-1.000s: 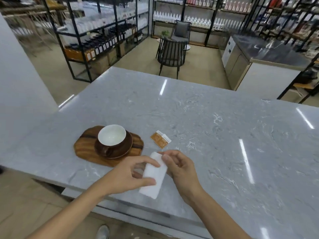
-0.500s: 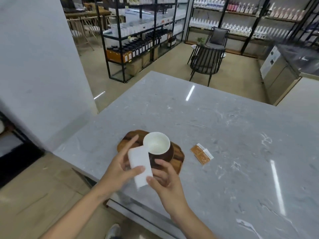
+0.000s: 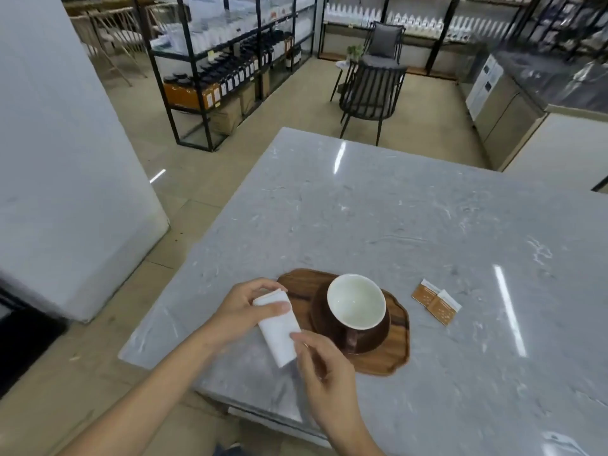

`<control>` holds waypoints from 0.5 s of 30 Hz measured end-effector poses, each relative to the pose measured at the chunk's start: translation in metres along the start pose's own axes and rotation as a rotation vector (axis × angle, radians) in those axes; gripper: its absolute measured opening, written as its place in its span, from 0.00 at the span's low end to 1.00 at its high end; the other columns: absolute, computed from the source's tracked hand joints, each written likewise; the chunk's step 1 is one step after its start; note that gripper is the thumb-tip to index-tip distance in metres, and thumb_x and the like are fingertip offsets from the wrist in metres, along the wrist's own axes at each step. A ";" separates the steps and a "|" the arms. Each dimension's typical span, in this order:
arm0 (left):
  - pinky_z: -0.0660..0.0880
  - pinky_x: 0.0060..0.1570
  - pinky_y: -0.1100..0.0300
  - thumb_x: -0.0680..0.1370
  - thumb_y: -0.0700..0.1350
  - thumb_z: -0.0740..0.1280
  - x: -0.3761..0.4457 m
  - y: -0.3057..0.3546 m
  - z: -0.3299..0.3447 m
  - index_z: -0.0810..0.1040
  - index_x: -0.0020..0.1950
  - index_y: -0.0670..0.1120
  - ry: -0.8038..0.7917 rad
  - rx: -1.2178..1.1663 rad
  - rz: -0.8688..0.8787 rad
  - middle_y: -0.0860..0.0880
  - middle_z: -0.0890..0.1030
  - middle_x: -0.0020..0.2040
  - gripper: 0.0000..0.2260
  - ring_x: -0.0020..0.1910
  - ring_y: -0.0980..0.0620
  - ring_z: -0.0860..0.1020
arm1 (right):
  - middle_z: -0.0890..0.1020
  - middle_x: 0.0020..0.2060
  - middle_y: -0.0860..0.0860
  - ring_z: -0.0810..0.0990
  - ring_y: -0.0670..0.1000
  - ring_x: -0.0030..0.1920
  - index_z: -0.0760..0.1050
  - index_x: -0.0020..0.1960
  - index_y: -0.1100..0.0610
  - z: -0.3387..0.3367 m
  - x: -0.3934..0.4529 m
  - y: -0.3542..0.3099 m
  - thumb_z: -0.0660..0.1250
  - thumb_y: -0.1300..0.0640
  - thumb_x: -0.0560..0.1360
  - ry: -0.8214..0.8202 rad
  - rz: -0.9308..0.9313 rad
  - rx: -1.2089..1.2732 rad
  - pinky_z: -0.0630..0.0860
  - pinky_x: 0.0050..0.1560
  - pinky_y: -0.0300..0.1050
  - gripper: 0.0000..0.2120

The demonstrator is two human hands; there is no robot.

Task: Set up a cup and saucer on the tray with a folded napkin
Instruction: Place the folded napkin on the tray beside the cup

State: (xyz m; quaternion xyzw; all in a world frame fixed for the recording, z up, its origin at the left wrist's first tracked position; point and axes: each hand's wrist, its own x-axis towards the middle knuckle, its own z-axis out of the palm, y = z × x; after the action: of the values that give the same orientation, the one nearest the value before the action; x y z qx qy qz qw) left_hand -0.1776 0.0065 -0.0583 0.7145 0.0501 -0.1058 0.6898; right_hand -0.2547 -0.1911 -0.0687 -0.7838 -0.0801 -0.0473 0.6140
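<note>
A brown cup with a white inside (image 3: 357, 306) stands on a dark brown saucer (image 3: 316, 311), which rests on a wooden tray (image 3: 391, 357) near the counter's front left corner. My left hand (image 3: 243, 307) grips the far end of a folded white napkin (image 3: 279, 330), held over the tray's left edge. The fingertips of my right hand (image 3: 322, 363) touch the napkin's near right side, just in front of the saucer. Whether the napkin rests on the tray or hangs just above it, I cannot tell.
Two orange sachets (image 3: 436, 301) lie on the grey marble counter (image 3: 427, 225) right of the tray. The counter's left edge drops to the floor beside a white pillar (image 3: 65, 159). Black shelving and a dark chair (image 3: 371, 90) stand beyond.
Both hands have carried the napkin from the counter in front of the tray over to the tray's left side beside the saucer. My view has swung left.
</note>
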 end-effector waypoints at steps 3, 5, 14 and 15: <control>0.79 0.51 0.64 0.65 0.49 0.81 0.033 0.004 -0.007 0.85 0.51 0.51 -0.096 0.128 0.053 0.51 0.87 0.52 0.16 0.51 0.56 0.84 | 0.79 0.61 0.50 0.81 0.46 0.61 0.84 0.58 0.51 0.024 0.000 0.000 0.75 0.63 0.74 0.093 -0.044 -0.075 0.80 0.53 0.34 0.14; 0.77 0.54 0.66 0.67 0.44 0.81 0.053 0.004 -0.009 0.84 0.53 0.49 -0.149 0.243 0.085 0.52 0.86 0.54 0.16 0.54 0.59 0.82 | 0.75 0.61 0.51 0.78 0.44 0.63 0.82 0.60 0.54 0.036 0.003 0.005 0.76 0.63 0.72 0.135 -0.076 -0.178 0.78 0.56 0.32 0.17; 0.76 0.60 0.56 0.71 0.49 0.77 0.093 0.003 0.007 0.80 0.61 0.55 -0.315 0.636 0.342 0.59 0.82 0.53 0.19 0.56 0.59 0.79 | 0.76 0.59 0.52 0.77 0.37 0.53 0.81 0.61 0.51 0.061 0.014 0.029 0.75 0.64 0.72 0.268 0.013 -0.529 0.77 0.49 0.30 0.20; 0.76 0.59 0.56 0.71 0.51 0.76 0.094 0.002 0.009 0.80 0.61 0.55 -0.310 0.683 0.398 0.59 0.81 0.52 0.18 0.56 0.56 0.78 | 0.77 0.60 0.52 0.78 0.40 0.52 0.80 0.62 0.51 0.062 0.013 0.030 0.75 0.63 0.72 0.269 0.011 -0.570 0.80 0.45 0.35 0.20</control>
State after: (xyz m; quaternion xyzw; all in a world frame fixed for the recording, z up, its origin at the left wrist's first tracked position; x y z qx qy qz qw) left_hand -0.0868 -0.0092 -0.0775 0.8733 -0.2311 -0.0872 0.4200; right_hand -0.2379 -0.1366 -0.1100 -0.9115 0.0225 -0.1676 0.3750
